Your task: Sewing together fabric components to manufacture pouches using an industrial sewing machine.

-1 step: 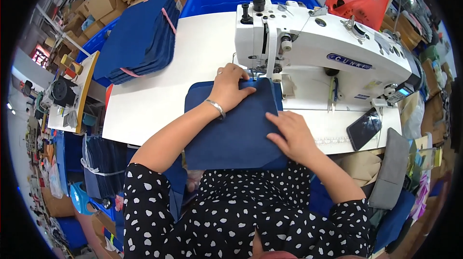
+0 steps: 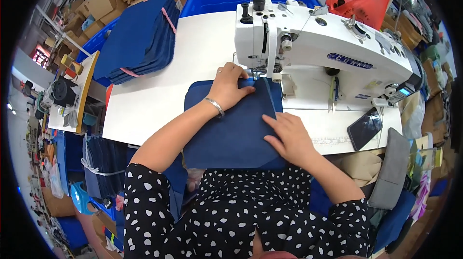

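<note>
Head view: left hand (image 2: 230, 85) and right hand (image 2: 288, 136) press flat, fingers released, on the navy fabric panel (image 2: 231, 131) lying on the counter (image 2: 159, 100) under the sewing machine (image 2: 318, 42); feeding evenly likely keeps seams straight.

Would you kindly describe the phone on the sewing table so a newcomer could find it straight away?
Start at the white sewing machine on the white table. Follow the table's front edge right, past the person's right hand, to its corner. The phone lies there flat: a dark, glossy rectangle, unlike the blue fabric nearby.
</note>
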A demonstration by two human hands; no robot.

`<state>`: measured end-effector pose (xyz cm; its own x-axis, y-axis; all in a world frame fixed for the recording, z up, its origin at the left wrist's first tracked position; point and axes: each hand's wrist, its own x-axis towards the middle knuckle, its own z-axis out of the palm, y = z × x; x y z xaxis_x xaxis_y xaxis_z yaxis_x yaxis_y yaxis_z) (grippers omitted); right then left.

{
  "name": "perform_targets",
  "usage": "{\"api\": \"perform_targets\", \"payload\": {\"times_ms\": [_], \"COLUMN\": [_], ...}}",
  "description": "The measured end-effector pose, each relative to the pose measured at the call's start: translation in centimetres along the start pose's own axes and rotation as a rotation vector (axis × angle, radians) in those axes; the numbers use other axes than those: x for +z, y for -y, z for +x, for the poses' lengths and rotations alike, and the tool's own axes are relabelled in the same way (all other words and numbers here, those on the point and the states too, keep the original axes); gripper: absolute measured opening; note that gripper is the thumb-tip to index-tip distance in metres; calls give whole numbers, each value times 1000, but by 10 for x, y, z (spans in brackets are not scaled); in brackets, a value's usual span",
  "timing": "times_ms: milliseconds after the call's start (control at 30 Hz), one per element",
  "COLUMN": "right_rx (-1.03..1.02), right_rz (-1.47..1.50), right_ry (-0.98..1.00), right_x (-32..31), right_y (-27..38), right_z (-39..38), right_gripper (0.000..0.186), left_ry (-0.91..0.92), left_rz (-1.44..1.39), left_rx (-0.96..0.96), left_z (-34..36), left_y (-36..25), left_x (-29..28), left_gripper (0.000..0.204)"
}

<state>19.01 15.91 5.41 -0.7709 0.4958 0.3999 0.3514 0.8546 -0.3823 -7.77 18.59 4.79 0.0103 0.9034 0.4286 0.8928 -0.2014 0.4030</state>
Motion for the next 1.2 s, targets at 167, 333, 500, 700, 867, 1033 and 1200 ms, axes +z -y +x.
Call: {"api": "perform_targets", "payload": {"times_ms": [167,333,500,700,867,1033,1200], "right_rx": [75,364,539,588,634,643,667], "right_rz": [127,357,383,312,352,343,425], "right_ry": [8,29,-114,-225,-252,-273,-362], "right_x": [4,-11,6,17,17,17,22], "right_y": [17,21,-3,-3,0,4,3], "right_z": [4,9,24,27,27,25,26], "right_gripper": [55,55,45,38,38,33,24], "left_ry": [424,320,307,61,213,225,133], "left_rz": [-166,-177,-174,-101,-127,-86,-379], "left_rx": [-312,-201,-238,-38,-144,-120,-173], "left_z": [18,-8,-20,-27,-18,-24,-37], "left_y": [-3,0,-10,-16,-21,-23,-30], "left_x": [-26,-28,-26,-18,-24,-23,-36], "left_gripper": [34,32,26,20,20,20,20]}}
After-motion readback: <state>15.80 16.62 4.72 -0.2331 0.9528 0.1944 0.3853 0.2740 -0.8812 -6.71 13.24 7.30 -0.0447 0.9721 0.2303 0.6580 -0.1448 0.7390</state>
